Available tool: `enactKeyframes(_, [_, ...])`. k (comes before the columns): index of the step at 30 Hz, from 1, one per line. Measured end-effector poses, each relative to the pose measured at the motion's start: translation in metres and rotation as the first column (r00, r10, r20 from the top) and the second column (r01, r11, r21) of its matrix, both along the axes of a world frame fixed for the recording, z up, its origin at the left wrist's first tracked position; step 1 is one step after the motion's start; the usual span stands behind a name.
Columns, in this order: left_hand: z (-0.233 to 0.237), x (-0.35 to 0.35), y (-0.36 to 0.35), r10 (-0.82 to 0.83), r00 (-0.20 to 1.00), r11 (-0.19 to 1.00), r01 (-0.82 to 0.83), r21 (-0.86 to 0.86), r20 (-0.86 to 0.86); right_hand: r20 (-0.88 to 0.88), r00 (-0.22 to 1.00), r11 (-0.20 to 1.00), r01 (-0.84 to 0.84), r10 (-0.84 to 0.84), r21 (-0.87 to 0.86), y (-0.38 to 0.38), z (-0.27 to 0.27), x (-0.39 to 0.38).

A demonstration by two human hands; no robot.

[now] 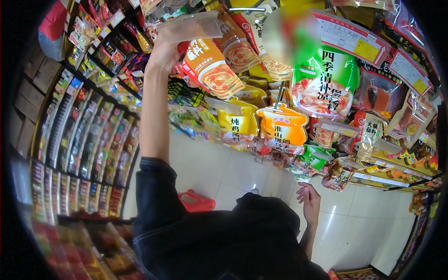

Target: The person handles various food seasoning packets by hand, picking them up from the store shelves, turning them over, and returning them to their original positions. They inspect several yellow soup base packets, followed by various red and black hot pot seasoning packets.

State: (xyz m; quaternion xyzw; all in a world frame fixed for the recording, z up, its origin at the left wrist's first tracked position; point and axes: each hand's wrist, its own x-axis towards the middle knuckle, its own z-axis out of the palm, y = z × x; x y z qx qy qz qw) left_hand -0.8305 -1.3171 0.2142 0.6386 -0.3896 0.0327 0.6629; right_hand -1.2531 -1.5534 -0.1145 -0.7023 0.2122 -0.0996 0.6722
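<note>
My left hand (164, 52) is raised at the hanging display, beside an orange and red sauce packet (212, 70). A clear plastic label holder (196, 25) lies over its fingers, so their grip is hidden. Right of that packet hang a brown packet (237, 44) and a large green soup packet (324, 84). Below them are a yellow pouch (237, 122) and an orange pouch (282, 128). My right hand (309, 198) hangs low beside my body, fingers loosely bent and apart, with nothing in it, below a brown packet (339, 175).
Shelves (88, 135) with rows of small packets curve along the left. A red basket (197, 200) is on the tiled floor (233, 168) near my body. Price tags (350, 39) stick out at the upper right. Cardboard boxes (35, 88) are at the far left.
</note>
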Motion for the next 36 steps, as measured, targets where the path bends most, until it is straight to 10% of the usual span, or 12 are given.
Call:
enactKeyframes(5, [0.008,-0.012,-0.013,0.232,0.880,0.931,-0.324,0.166,0.416,0.002,0.999,0.998,0.053,-0.053,-0.018,-0.008,-0.005,-0.009])
enactKeyframes(8, [-0.006,0.015,-0.013,0.292,0.434,0.826,-0.564,0.004,0.852,0.000,0.996,0.995,0.095,-0.095,-0.020,-0.010,-0.009,-0.013])
enactKeyframes(11, [-0.028,0.038,-0.030,0.442,-0.081,0.627,-0.684,-0.372,0.893,0.036,0.985,0.975,0.172,-0.169,-0.142,-0.022,-0.013,-0.021])
enactKeyframes(16, [-0.026,0.014,-0.039,0.287,0.099,0.674,-0.727,-0.128,0.953,0.264,0.803,0.736,0.596,-0.534,-0.322,-0.059,0.017,-0.019])
enactKeyframes(21, [-0.073,-0.089,-0.026,0.446,0.196,0.642,-0.749,-0.160,0.873,0.477,0.683,0.413,0.722,-0.553,-0.556,-0.105,0.054,-0.013])
enactKeyframes(25, [-0.174,-0.170,-0.021,0.384,0.716,0.904,-0.419,-0.082,0.583,0.498,0.685,0.175,0.665,-0.532,-0.726,-0.140,0.074,0.020])
enactKeyframes(29, [-0.246,-0.269,-0.062,0.021,0.942,0.921,-0.149,0.361,0.335,0.427,0.711,0.388,0.679,-0.559,-0.623,-0.178,0.049,0.044])
enactKeyframes(32, [-0.273,-0.312,-0.078,-0.178,0.983,0.920,0.186,0.345,-0.055,0.367,0.738,0.447,0.649,-0.566,-0.616,-0.180,0.055,0.046])
enactKeyframes(36, [-0.274,-0.316,-0.082,-0.216,0.970,0.917,0.242,0.317,-0.113,0.359,0.810,0.827,0.542,-0.465,-0.152,-0.162,0.066,0.017])
